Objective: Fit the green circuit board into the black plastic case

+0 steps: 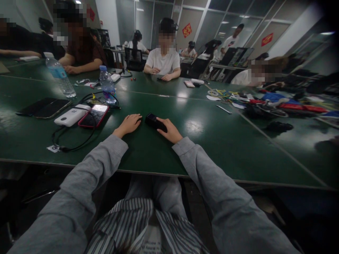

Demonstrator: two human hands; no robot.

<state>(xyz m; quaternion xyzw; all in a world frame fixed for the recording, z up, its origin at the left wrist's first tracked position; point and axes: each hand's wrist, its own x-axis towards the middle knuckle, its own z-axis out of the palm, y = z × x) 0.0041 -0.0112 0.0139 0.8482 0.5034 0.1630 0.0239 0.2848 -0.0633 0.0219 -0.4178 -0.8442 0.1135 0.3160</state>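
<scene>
"So, where does the black, oblong handheld device sit?"

"On the smooth, dark green table, before the seated camera wearer, its long axis slanting from far left to near right. Whether it is raised slightly off the surface, I cannot tell."

"Which hand is nearer?"

"The right hand, in contact: fingers over the top, thumb along the near side, a narrow grip around the near end of the device. The left hand lies palm down just left of the device and apart from it, holding nothing, its fingers flat, close together and pointing toward the device's far end."

"And the containers?"

"Two stand beyond and to the left of the device: a clear plastic bottle with a white cap and blue label, and, closer to it, a clear plastic bottle with a blue cap. Both are capped; how full they are, I cannot tell. A red-edged phone with a lit screen lies left of the device, short of both bottles."
</scene>
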